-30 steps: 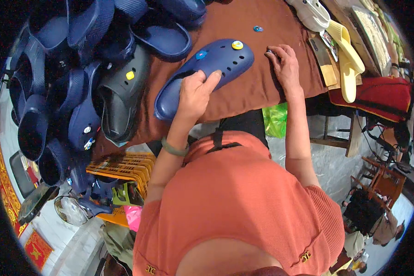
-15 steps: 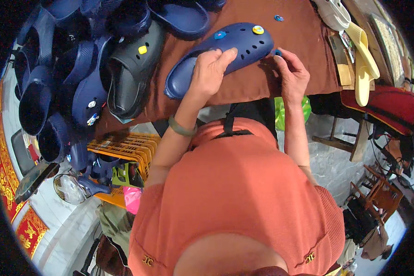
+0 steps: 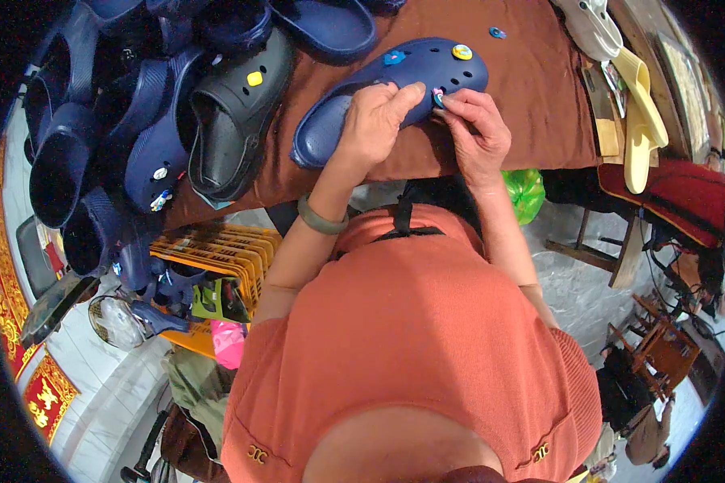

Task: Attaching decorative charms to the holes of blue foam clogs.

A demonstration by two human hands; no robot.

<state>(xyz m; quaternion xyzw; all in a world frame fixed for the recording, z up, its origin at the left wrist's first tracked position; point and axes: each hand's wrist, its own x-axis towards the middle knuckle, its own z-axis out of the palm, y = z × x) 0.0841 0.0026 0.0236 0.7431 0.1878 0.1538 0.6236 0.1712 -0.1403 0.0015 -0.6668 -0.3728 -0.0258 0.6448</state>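
Observation:
A navy clog (image 3: 321,133) with round holes lies on the brown cloth. My left hand (image 3: 377,117) grips the near side of it, thumb on top. A yellow round charm (image 3: 461,52) sits near its toe, and a blue charm (image 3: 394,57) is farther back along the upper. Between the thumb and fingers of my right hand (image 3: 479,133) is a small shoe charm (image 3: 437,97), pinkish and blue, held against the holes on the clog's near side. Another small blue charm (image 3: 498,33) lies loose on the cloth past the toe.
A black clog (image 3: 242,113) with a yellow charm stands to the left, beside several piled navy clogs (image 3: 64,165). At the right are a white clog (image 3: 590,28) and a pale yellow slipper (image 3: 643,117). An orange crate (image 3: 217,249) is below the table's left side.
My right hand has moved left from beyond the toe to the clog's near side, bringing the small charm against it. My left hand keeps its hold on the clog.

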